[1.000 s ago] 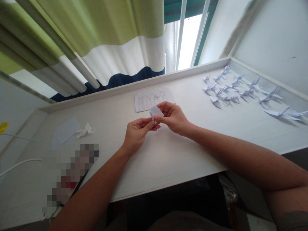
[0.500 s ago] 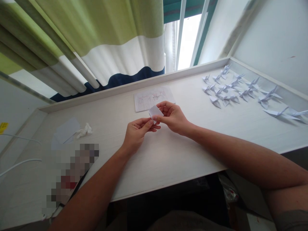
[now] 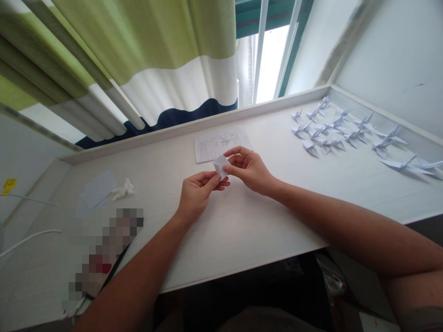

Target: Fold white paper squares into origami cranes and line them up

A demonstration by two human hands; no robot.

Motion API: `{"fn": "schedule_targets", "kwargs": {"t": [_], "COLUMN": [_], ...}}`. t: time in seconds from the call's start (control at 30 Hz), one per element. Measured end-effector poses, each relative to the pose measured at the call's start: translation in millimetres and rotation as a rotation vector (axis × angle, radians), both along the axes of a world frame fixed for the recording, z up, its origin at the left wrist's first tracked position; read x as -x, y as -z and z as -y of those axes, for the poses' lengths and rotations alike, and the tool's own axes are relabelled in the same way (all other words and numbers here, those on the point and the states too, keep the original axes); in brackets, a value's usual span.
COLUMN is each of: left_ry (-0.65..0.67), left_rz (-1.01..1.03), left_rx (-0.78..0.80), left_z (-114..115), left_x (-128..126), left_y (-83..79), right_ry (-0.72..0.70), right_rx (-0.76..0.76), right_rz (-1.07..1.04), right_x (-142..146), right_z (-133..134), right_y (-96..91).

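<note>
A small folded piece of white paper (image 3: pixel 220 166) is held up over the middle of the desk between both hands. My left hand (image 3: pixel 200 186) pinches its lower edge between thumb and fingers. On the paper's right side, my right hand (image 3: pixel 247 169) grips it with the thumb in front and the fingers curled behind. Just beyond the hands lies a printed sheet with a table and handwriting (image 3: pixel 207 146), partly covered by the right hand. Several folded white paper cranes (image 3: pixel 349 136) stand in loose rows at the right of the desk.
White paper sheets (image 3: pixel 100 186) and a crumpled tissue (image 3: pixel 123 190) lie at the left. Nearer to me is a blurred-out flat object (image 3: pixel 110 249), with white cables (image 3: pixel 32 239) beside it. A raised rim (image 3: pixel 166 136) runs along the desk's back, below a curtain (image 3: pixel 155 55).
The right thumb has shifted slightly right and up on the paper, and more of the paper's front face shows. Both hands stay in about the same place.
</note>
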State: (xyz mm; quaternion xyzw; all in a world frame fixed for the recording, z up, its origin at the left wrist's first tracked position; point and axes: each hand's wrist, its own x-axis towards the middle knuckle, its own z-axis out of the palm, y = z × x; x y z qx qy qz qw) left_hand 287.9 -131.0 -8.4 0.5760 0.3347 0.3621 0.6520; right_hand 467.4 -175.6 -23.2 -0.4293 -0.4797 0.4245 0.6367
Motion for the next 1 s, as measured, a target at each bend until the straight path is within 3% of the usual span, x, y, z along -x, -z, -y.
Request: {"fn": "schedule_targets", "kwargs": {"t": [0.2,0.33,0.5,1.0], "left_ry": [-0.061,-0.009,0.050,0.063], "left_rz": [-0.012,-0.056,-0.072,-0.045], "left_rx": [0.006,-0.022,-0.038,-0.047], "left_z": [-2.0,1.2,6.6,6.7], "left_x": [0.4,0.8,-0.6,-0.6], "left_y": [3.2,1.1,-1.2,-0.5], "right_ry": [0.007,-0.017,-0.043,-0.083], "right_rx": [-0.033,-0.063,-0.080,-0.016], "right_rz": [0.119,0.162,0.098,-0.094], "right_x": [3.2,4.5,2.3,3.4], "right_z": [5.1,6.5,5.1,2.4], "right_y": [-2.7,-3.9,-3.4,-6.0]}}
